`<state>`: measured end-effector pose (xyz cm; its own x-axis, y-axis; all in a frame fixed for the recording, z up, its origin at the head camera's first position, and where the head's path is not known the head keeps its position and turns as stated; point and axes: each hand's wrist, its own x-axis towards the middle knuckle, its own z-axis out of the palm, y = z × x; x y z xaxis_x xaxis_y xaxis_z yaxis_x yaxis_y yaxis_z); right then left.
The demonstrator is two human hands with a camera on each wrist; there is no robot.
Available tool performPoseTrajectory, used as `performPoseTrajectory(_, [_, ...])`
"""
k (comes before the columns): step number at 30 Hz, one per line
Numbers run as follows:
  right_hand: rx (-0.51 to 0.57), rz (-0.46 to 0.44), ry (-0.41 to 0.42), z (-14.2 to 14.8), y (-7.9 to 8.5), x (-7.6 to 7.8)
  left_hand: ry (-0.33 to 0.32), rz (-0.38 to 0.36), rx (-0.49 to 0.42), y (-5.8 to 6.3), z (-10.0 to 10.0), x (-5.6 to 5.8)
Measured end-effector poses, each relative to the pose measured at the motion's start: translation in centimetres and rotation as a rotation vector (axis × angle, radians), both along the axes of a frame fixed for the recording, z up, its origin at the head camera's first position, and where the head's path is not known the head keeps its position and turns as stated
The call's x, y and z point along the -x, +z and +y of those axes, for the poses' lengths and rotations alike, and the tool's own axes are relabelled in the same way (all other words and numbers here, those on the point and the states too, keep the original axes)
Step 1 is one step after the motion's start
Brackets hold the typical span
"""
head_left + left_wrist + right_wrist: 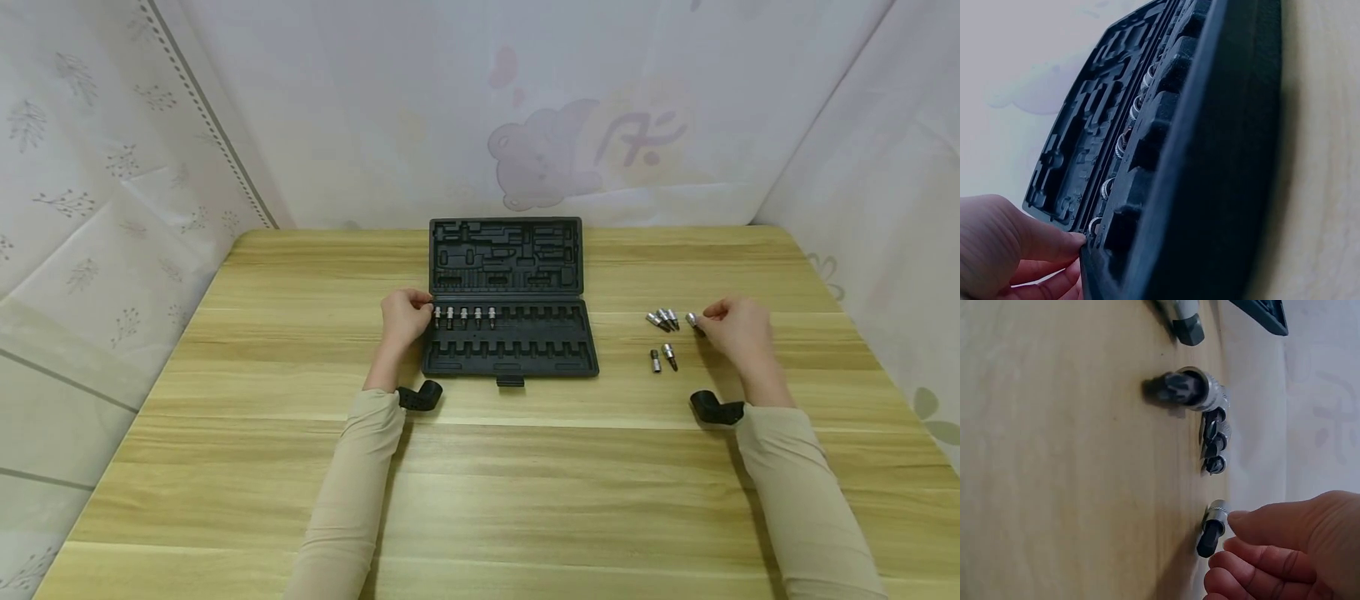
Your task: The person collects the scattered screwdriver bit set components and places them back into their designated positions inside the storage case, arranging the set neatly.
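A black socket case [510, 337] lies open on the table, its lid [506, 254] tilted back. Several silver bit sockets [464, 317] sit in a row in its upper left slots. My left hand [406, 317] holds the case's left edge, thumb by the rim near the end socket. My right hand [738, 333] is at a bit socket [1213, 528] lying on the table. Its thumb tip is against or just beside the chrome end, the other fingers loosely bent and not closed round it.
Left of my right hand lie three bit sockets [663, 319] in a cluster. Nearer to me are a bit socket [670, 357] and a short silver-and-black piece [656, 361]. A latch [510, 381] juts from the case's front. Patterned curtains [375, 108] hang behind the wooden table [525, 500].
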<state>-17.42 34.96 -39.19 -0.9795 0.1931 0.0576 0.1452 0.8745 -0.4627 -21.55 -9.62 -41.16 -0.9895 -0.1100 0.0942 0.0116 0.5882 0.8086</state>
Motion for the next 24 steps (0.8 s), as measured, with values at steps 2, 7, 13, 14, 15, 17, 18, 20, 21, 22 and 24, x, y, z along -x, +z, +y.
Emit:
performPoseTrajectory(2, [0.007, -0.024, -0.004, 0.0, -0.1, 0.1, 0.001, -0.003, -0.009, 0.0, 0.0, 0.0])
performPoseTrajectory(7, [0.022, -0.069, 0.003, 0.0, -0.2, 0.4, 0.0, -0.011, -0.01, -0.1, -0.1, 0.0])
performPoseTrajectory(13, [0.02, -0.093, 0.011, 0.1, -0.2, 0.7, -0.006, -0.013, -0.009, -0.1, -0.1, 0.0])
performPoseTrajectory(14, [0.013, -0.091, 0.013, 0.1, -0.2, 0.8, -0.006, -0.015, -0.009, 0.0, -0.1, 0.0])
performPoseTrajectory(15, [0.006, -0.091, 0.017, 0.2, -0.1, 0.8, -0.005, -0.018, -0.011, 0.0, 0.0, 0.0])
performPoseTrajectory(17, [-0.009, -0.097, 0.023, 0.3, 0.0, 1.0, -0.004, -0.024, -0.012, 0.1, 0.0, -0.1])
performPoseTrajectory(18, [-0.018, -0.105, 0.025, 0.4, 0.1, 1.1, -0.004, -0.027, -0.012, 0.1, 0.0, -0.1])
performPoseTrajectory(20, [-0.032, -0.132, 0.025, 0.5, 0.3, 1.2, -0.003, -0.03, -0.015, 0.2, 0.0, -0.1])
performPoseTrajectory(21, [-0.036, -0.149, 0.024, 0.6, 0.4, 1.3, -0.003, -0.031, -0.016, 0.2, 0.0, -0.1])
performPoseTrajectory(22, [-0.038, -0.166, 0.021, 0.7, 0.5, 1.4, -0.005, -0.032, -0.014, 0.2, 0.0, -0.1])
performPoseTrajectory(24, [-0.028, -0.198, 0.017, 1.0, 0.6, 1.5, -0.007, -0.037, -0.014, 0.1, 0.0, 0.0])
